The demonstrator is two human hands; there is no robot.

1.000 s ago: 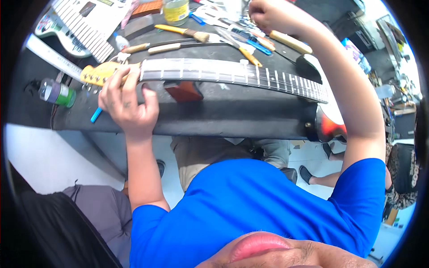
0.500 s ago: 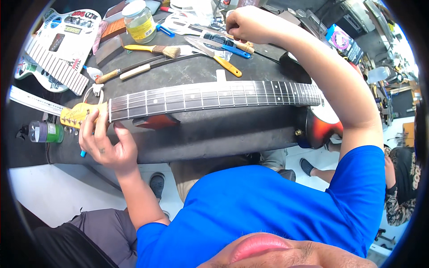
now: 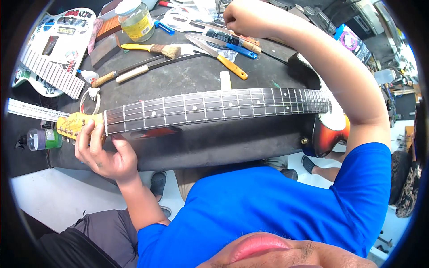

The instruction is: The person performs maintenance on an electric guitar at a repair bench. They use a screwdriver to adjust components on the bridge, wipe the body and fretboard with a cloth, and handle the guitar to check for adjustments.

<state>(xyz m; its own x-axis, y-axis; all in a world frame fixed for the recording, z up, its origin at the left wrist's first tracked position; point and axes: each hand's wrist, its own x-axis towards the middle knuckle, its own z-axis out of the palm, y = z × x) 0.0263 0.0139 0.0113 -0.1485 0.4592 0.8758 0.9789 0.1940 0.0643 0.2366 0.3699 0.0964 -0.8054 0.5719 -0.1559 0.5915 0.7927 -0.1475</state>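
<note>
An electric guitar lies across the dark bench, its dark fretboard (image 3: 214,105) facing up and strung. My left hand (image 3: 107,154) holds it at the nut end, with fingers over the edge of the yellow headstock (image 3: 71,123) and the thumb by the neck. The sunburst body (image 3: 328,134) is at the right, partly hidden by my right arm. Stretched to the far side, my right hand (image 3: 243,18) is closed, fingers curled down; whatever they hold is hidden. Close below it lie a wooden-handled tool (image 3: 249,44), a blue-handled tool (image 3: 241,50) and a yellow-handled knife (image 3: 231,67).
A yellow brush (image 3: 154,49), a lidded glass jar (image 3: 134,22) and two wooden-handled files (image 3: 134,73) lie beyond the neck. At far left are a white stickered guitar body (image 3: 62,40), a steel ruler (image 3: 31,109) and a green-bottomed bottle (image 3: 44,139). Other people's legs show past the bench.
My right hand has moved slightly farther from me, away from the tool handles. The view has shifted a little; my left hand stays at the headstock.
</note>
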